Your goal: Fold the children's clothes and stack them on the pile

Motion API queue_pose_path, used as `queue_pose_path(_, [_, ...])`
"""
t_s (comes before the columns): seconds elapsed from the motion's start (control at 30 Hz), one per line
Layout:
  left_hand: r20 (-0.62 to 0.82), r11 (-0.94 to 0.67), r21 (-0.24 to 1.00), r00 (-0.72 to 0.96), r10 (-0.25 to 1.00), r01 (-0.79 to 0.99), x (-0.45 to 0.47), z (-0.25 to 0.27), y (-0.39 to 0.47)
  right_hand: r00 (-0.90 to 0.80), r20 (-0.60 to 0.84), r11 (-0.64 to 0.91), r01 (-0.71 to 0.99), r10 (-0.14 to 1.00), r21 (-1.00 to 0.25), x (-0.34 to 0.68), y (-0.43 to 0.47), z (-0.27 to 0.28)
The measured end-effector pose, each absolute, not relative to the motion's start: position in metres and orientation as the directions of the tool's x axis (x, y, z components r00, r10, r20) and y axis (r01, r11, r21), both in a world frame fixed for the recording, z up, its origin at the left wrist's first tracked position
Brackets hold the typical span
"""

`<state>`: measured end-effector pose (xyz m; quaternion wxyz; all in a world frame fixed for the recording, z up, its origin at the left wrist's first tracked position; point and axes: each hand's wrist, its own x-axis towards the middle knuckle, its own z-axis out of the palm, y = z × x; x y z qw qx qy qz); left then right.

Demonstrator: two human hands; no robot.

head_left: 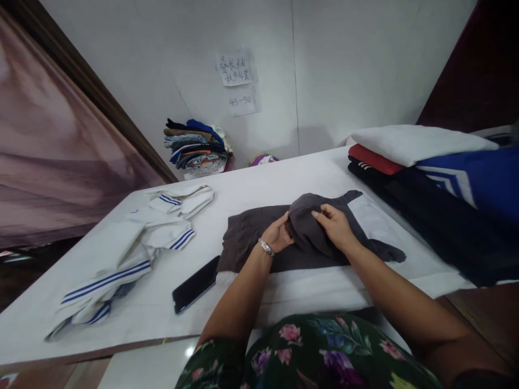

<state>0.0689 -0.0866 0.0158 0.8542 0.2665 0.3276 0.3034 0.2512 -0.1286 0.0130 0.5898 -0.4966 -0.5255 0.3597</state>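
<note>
A dark grey long-sleeved garment (255,221) lies flat on the white-covered table in front of me, its hem toward the left and narrow ends sticking out at the right. My left hand (278,234), with a silver bracelet at the wrist, holds the left edge of a raised, rounded fold of this cloth, thumb on top. On the other side, my right hand (334,226) pinches the same fold between thumb and fingers. The fold looks like a hood, though its shape is partly hidden by my hands.
A black phone (196,284) lies left of the garment. Further left is a crumpled white garment (125,243) with blue stripes. Folded clothes (197,146) are stacked by the wall, and dark, red, blue and white clothes (421,210) lie at right. Handwritten paper notes (239,70) hang above.
</note>
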Motion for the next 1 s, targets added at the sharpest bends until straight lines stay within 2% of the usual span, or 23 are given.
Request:
queue_pose_path(0.1, [-0.313,0.548,0.662,0.476,0.822,-0.512,0.074,0.014,-0.085,0.22,0.228,0.234,0.001,0.949,-0.972,0.254,-0.129,0.015])
queue_pose_path(0.2, [-0.338,0.435,0.698,0.275,0.9,-0.568,0.076,0.005,-0.078,0.245,0.177,0.217,-0.149,0.953,-0.965,0.26,-0.13,0.02])
queue_pose_path(0.27, [-0.387,0.41,0.763,0.155,0.909,-0.5,0.076,-0.002,-0.074,0.239,0.166,0.213,-0.189,0.957,-0.959,0.264,-0.131,0.024])
queue_pose_path(0.33, [-0.367,0.337,0.858,-0.004,0.93,-0.388,0.073,-0.007,-0.074,0.234,0.16,0.206,-0.188,0.959,-0.96,0.265,-0.132,0.028])
queue_pose_path(0.4, [-0.227,0.187,0.956,-0.166,0.96,-0.228,0.069,-0.008,-0.08,0.251,0.153,0.205,-0.193,0.956,-0.96,0.265,-0.132,0.031])
queue_pose_path(0.47, [-0.067,0.058,0.997,-0.212,0.975,-0.05,0.064,-0.003,-0.09,0.272,0.154,0.213,-0.2,0.95,-0.956,0.266,-0.132,0.035])
queue_pose_path(0.5, [-0.026,0.029,1.0,-0.182,0.983,0.012,0.062,0.0,-0.095,0.279,0.156,0.216,-0.2,0.948,-0.956,0.266,-0.132,0.036])
queue_pose_path(0.57, [-0.07,0.074,0.996,-0.076,0.995,0.04,0.063,0.007,-0.104,0.281,0.163,0.222,-0.19,0.946,-0.956,0.267,-0.132,0.039])
queue_pose_path(0.7, [-0.328,0.377,0.91,0.255,0.91,-0.175,0.082,0.021,-0.109,0.235,0.215,0.248,-0.122,0.948,-0.961,0.269,-0.134,0.045])
queue_pose_path(0.77, [-0.334,0.494,0.818,0.456,0.825,-0.294,0.097,0.024,-0.106,0.16,0.25,0.263,-0.067,0.955,-0.963,0.265,-0.134,0.046])
queue_pose_path(0.83, [-0.286,0.567,0.726,0.58,0.763,-0.389,0.109,0.022,-0.102,0.048,0.268,0.268,0.009,0.962,-0.963,0.256,-0.133,0.044])
queue_pose_path(0.9, [-0.286,0.612,0.648,0.6,0.747,-0.453,0.113,0.014,-0.097,-0.087,0.285,0.294,0.118,0.954,-0.948,0.243,-0.133,0.037])
queue_pose_path(1.0, [-0.396,0.66,0.587,0.545,0.739,-0.469,0.103,0.0,-0.091,-0.302,0.307,0.405,0.352,0.902,-0.844,0.228,-0.136,0.02])
